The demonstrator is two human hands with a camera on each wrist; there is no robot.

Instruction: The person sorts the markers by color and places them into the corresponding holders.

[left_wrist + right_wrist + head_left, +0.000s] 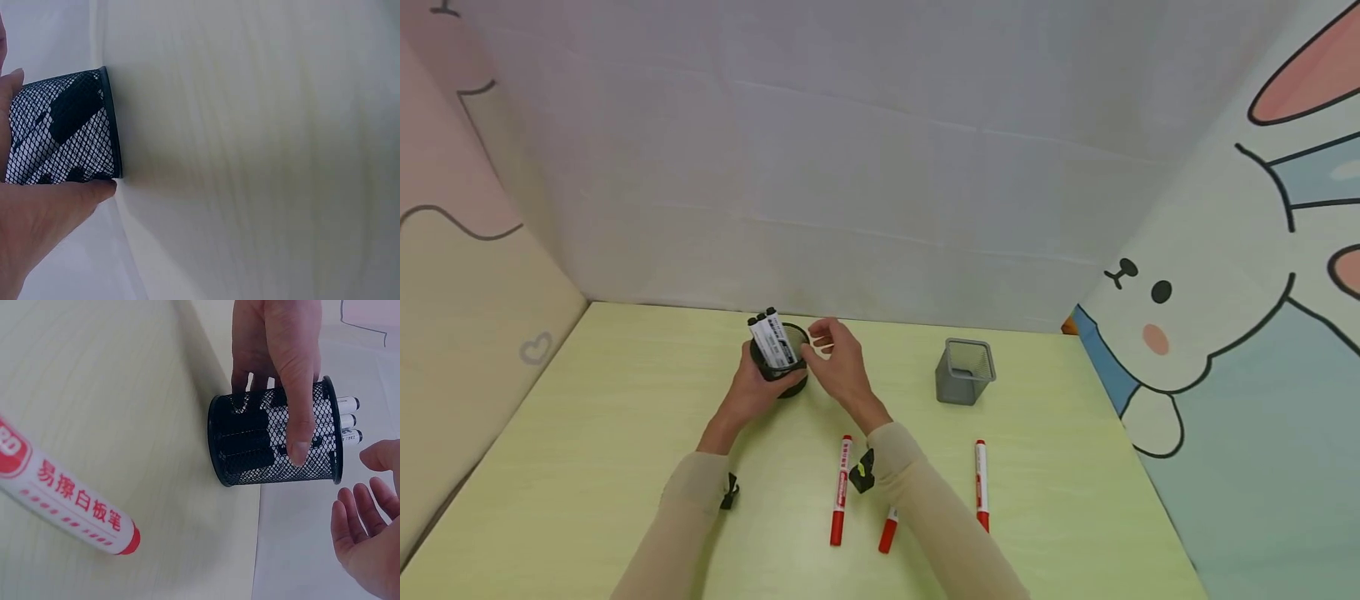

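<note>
My left hand (754, 393) grips a round black mesh pen cup (244, 447) around its side, with the thumb across the mesh in the right wrist view. Several white whiteboard markers with black ends (772, 340) lean inside the cup and stick out above its rim. Close to the rim is my right hand (842, 368), its fingers loosely bent and nothing between them. The left wrist view shows the cup's mesh wall (69, 134) and base edge, with part of the left hand (44, 219) below.
To the right stands a square grey mesh pen holder (962, 385). Nearer on the table lie red-and-white markers: one (841, 492) between the arms, another (889, 531) partly under the right forearm, a third (982, 485) farther right. A white wall (850, 208) rises behind.
</note>
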